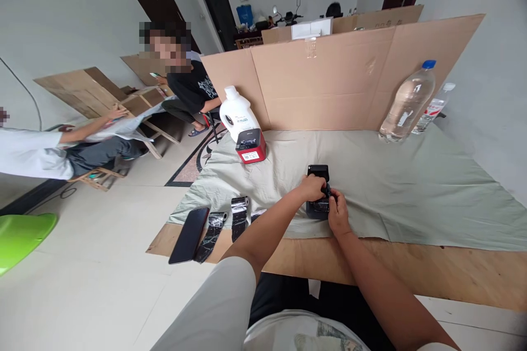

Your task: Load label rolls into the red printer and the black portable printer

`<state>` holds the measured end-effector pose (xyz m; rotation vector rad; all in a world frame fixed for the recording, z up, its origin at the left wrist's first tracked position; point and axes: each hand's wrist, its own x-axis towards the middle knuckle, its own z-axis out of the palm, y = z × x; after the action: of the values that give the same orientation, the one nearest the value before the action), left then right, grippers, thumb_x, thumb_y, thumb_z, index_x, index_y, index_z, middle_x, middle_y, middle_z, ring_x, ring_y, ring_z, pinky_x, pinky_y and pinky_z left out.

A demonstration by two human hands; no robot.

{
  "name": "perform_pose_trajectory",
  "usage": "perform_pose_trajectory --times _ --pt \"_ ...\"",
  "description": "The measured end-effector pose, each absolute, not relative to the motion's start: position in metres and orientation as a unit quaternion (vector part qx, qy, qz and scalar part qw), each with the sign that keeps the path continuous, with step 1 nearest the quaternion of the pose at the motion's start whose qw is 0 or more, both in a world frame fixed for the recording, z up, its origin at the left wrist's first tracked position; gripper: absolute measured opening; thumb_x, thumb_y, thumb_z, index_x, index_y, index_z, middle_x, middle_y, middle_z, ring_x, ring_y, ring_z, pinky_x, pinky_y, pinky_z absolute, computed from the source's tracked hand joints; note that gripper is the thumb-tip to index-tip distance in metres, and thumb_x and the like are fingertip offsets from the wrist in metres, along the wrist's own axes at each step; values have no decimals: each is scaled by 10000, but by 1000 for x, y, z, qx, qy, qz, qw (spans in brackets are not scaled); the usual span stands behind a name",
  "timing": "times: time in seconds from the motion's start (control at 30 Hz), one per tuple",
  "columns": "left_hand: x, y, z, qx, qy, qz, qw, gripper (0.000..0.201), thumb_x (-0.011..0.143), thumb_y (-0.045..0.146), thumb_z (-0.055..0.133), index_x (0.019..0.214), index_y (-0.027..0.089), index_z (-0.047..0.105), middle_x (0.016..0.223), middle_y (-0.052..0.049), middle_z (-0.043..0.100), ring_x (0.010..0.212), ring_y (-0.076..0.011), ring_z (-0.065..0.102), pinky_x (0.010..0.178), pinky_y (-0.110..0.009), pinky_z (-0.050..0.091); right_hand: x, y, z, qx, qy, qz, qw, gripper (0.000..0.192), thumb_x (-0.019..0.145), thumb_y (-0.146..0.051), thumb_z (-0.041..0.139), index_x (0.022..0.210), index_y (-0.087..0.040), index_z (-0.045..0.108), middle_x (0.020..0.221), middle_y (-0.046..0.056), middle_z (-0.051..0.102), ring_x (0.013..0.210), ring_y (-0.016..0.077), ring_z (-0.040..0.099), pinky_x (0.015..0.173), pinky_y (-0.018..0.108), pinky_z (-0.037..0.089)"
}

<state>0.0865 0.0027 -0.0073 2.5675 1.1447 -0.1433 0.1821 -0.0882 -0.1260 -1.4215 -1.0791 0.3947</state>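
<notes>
A small black device (319,210), which looks like a compact printer, lies on the cloth in front of me with its lid (318,170) raised. My left hand (315,187) reaches across it, fingers closed around a dark piece (326,190) too small to make out. At the device's right side, my right hand (338,213) has its fingers curled against the edge, close to the left fingertips. The device's inside is mostly hidden by my hands. Left of my forearm lie rolls of glossy black strip, one roll (239,211) upright and another roll (214,230) partly unrolled.
A dark phone (188,236) lies at the table's left edge. Behind stand a red-and-black box (251,147), a white jug (236,112) and two clear bottles, including a large bottle (407,101). A cardboard panel (321,82) walls the back. Two people sit to the left.
</notes>
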Motion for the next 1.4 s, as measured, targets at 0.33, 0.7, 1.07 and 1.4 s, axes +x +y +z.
perform_pose_trajectory --times 0.33,0.7,1.07,1.4 --pt "14 -22 -6 708 351 302 533 315 741 222 691 1017 159 552 986 -44 622 885 -140 588 840 -287 454 185 -90 -120 -623 -470 194 595 414 908 -469 386 1148 -167 538 1169 136 606 1108 247 548 1004 495 409" --pt "-182 -44 25 720 510 45 469 362 586 312 742 892 168 611 919 -30 653 921 -234 617 832 -324 468 184 -90 -119 -641 -461 189 584 440 878 -488 417 1154 -167 539 1187 139 609 1116 251 556 1010 491 406" --pt "-135 -52 -8 820 532 62 201 204 780 220 589 967 201 666 1026 -69 661 1040 -241 592 941 -336 442 186 -90 -122 -635 -463 188 589 447 875 -515 442 1151 -178 536 1171 139 606 1086 253 560 994 499 418" --pt "-104 -47 -18 819 522 -24 235 299 707 173 665 1006 178 667 999 -76 648 1001 -262 598 886 -343 448 184 -90 -124 -630 -463 208 588 441 878 -487 452 1183 -177 521 1203 140 594 1109 252 554 996 502 427"
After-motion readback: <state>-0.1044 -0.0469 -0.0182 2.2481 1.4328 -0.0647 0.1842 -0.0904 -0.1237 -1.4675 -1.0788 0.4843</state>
